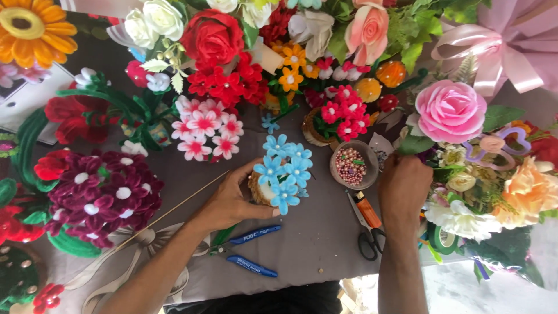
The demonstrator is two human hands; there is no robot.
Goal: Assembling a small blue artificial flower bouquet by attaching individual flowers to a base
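My left hand (232, 195) grips a small round woven pot (260, 189) filled with blue handmade flowers (286, 170), tilted on its side on the grey cloth. My right hand (405, 187) reaches to the right, its fingers curled among the white and cream flowers (462, 181) beside a big pink rose (450, 110); what the fingers hold is hidden. Between the hands stands a small bowl of pink and white beads (351, 165).
Orange-handled scissors (367, 224) and blue-handled pliers (247, 251) lie near the table's front edge. A thin wooden stick (174, 210) slants at the left. Handmade bouquets crowd the left, back and right. A green tape roll (444, 238) sits at the right.
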